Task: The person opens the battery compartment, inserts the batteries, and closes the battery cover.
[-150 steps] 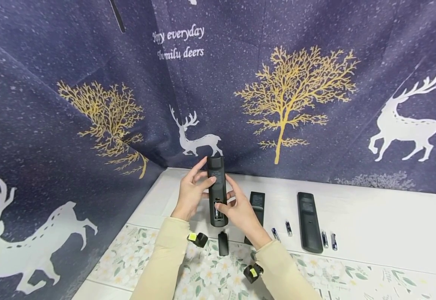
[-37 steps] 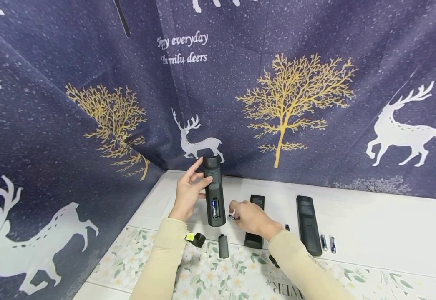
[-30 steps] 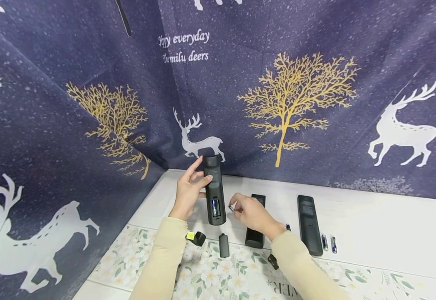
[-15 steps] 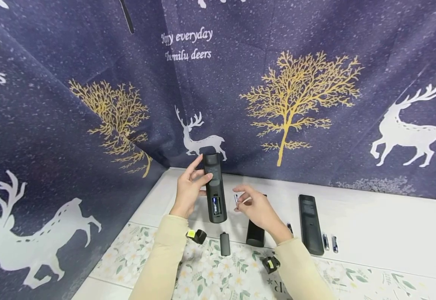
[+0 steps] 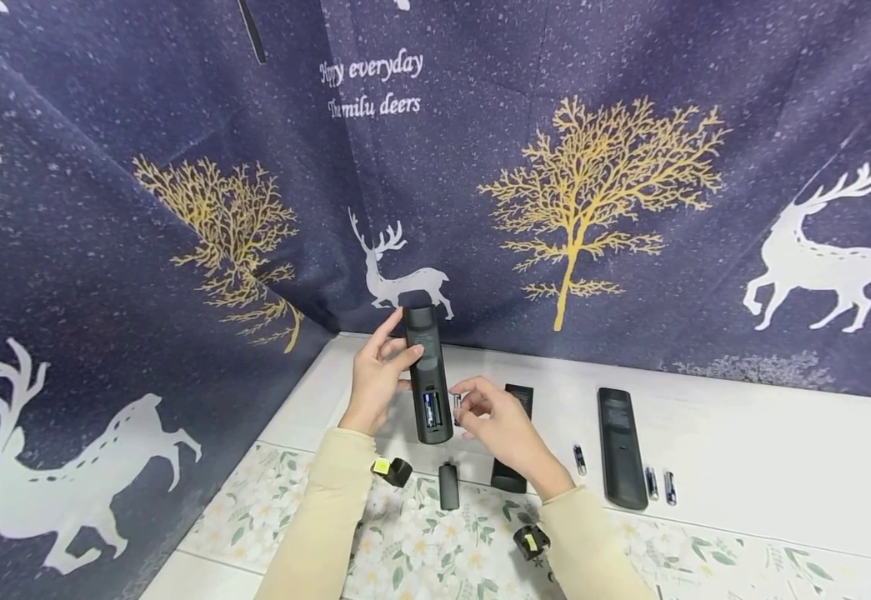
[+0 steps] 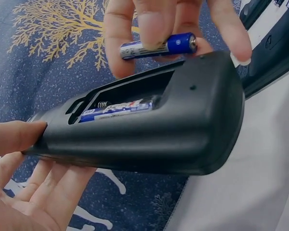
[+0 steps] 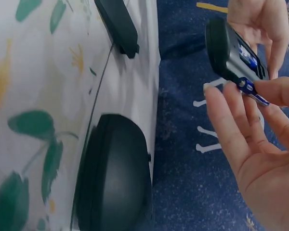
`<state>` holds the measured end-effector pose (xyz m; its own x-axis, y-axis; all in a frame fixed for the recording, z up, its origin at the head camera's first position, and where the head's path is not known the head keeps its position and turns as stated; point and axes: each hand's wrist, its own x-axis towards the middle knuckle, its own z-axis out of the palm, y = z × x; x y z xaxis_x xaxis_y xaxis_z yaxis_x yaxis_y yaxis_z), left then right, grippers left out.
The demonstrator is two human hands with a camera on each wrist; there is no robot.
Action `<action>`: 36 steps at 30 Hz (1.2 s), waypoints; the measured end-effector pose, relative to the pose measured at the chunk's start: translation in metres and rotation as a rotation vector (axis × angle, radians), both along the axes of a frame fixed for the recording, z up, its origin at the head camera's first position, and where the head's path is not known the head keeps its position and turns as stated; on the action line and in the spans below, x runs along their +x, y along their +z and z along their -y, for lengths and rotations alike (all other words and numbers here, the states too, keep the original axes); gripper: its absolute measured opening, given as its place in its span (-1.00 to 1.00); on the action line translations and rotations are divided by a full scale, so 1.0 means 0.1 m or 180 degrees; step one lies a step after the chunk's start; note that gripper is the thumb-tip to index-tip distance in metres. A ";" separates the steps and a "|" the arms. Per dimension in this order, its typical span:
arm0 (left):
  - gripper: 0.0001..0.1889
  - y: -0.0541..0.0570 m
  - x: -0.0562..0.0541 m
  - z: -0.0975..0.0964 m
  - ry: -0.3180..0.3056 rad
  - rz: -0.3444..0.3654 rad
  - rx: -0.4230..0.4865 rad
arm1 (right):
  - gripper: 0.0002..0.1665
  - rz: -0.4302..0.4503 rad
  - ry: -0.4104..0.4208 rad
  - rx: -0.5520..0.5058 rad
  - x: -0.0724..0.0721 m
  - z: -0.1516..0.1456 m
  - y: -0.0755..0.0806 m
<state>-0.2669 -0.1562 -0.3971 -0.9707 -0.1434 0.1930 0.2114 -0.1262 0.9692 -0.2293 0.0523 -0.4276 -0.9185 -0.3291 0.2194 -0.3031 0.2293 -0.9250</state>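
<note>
My left hand (image 5: 377,379) grips a black remote control (image 5: 426,371), back side facing me, its battery compartment uncovered at the lower end. One blue battery (image 6: 118,110) lies in that compartment, and the slot beside it is bare, with a spring at one end. Between thumb and fingers my right hand (image 5: 498,421) pinches a second blue and silver battery (image 6: 159,46). This battery is close beside the remote's compartment edge, roughly in line with the slot. Below the remote, on the table, lies the small black battery cover (image 5: 448,487).
Right of my hands lie another black remote (image 5: 510,475), partly hidden behind my right hand, and a longer remote (image 5: 621,450). A loose battery (image 5: 579,459) lies between them, with two more batteries (image 5: 661,486) farther right. A dark printed cloth (image 5: 465,208) hangs behind the white table (image 5: 765,450).
Five seconds ago both hands were on the remote. My right hand has since picked up a battery from the table, turned it upright and moved it left to the remote. My left hand stays put.
</note>
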 end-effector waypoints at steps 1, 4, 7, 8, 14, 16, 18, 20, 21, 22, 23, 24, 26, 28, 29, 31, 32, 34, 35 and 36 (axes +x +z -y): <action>-0.24 0.00 0.00 0.00 0.0002 -0.0003 -0.0004 | -0.66 -0.0006 -0.0011 -0.0022 0.01 0.02 0.01; -0.24 0.01 0.00 0.00 0.0015 -0.0010 -0.0017 | -0.65 -0.0072 -0.0096 -0.0012 0.05 0.06 0.02; -0.25 0.01 0.01 0.00 0.0051 0.0016 -0.0014 | -0.64 -0.0203 -0.0182 0.0119 0.07 0.10 0.04; -0.25 0.01 0.02 0.00 0.0062 0.0023 -0.0014 | -0.63 -0.0240 -0.0198 0.0168 0.07 0.11 0.04; -0.25 0.02 0.05 -0.01 0.0095 0.0050 0.0002 | -0.70 -0.0402 -0.0229 0.0368 0.12 0.19 0.06; -0.25 0.02 0.05 -0.01 0.0101 0.0054 0.0001 | -0.74 -0.0460 -0.0237 0.0394 0.13 0.20 0.05; -0.26 0.02 0.04 -0.01 0.0111 0.0060 0.0004 | -0.77 -0.0528 -0.0264 0.0417 0.14 0.22 0.04; -0.26 0.01 0.04 -0.01 0.0117 0.0058 0.0003 | -0.78 -0.0606 -0.0290 0.0455 0.14 0.23 0.03; -0.26 0.01 0.04 -0.01 0.0118 0.0055 0.0006 | -0.78 -0.0650 -0.0305 0.0468 0.14 0.23 0.02; -0.26 0.02 0.04 -0.01 0.0116 0.0053 0.0009 | -0.78 -0.0689 -0.0316 0.0462 0.14 0.24 0.02; -0.26 0.02 0.04 -0.01 0.0114 0.0049 0.0013 | -0.77 -0.0721 -0.0330 0.0470 0.14 0.24 0.01; -0.26 0.02 0.04 -0.01 0.0110 0.0045 0.0014 | -0.77 -0.0752 -0.0331 0.0467 0.14 0.24 0.00; -0.25 0.02 0.04 -0.02 0.0102 0.0038 0.0019 | -0.77 -0.0821 -0.0324 0.0462 0.14 0.25 0.00; -0.25 0.02 0.05 -0.02 0.0093 0.0038 0.0023 | -0.78 -0.0890 -0.0312 0.0474 0.13 0.25 -0.01; -0.25 0.03 0.05 -0.03 0.0085 0.0037 0.0031 | -0.79 -0.0915 -0.0309 0.0496 0.13 0.25 -0.01; -0.25 0.03 0.05 -0.03 0.0069 0.0034 0.0042 | -0.81 -0.0978 -0.0296 0.0533 0.13 0.24 -0.01; -0.25 0.03 0.05 -0.03 0.0064 0.0035 0.0048 | -0.83 -0.1001 -0.0283 0.0556 0.13 0.23 -0.01; -0.25 0.04 0.05 -0.03 0.0055 0.0032 0.0059 | -0.86 -0.1020 -0.0239 0.0594 0.12 0.22 0.00; -0.25 0.03 0.04 -0.02 0.0057 0.0033 0.0060 | -0.86 -0.1025 -0.0206 0.0615 0.12 0.21 0.00; -0.25 0.03 0.04 -0.02 0.0062 0.0036 0.0059 | -0.85 -0.1033 -0.0162 0.0633 0.12 0.20 0.01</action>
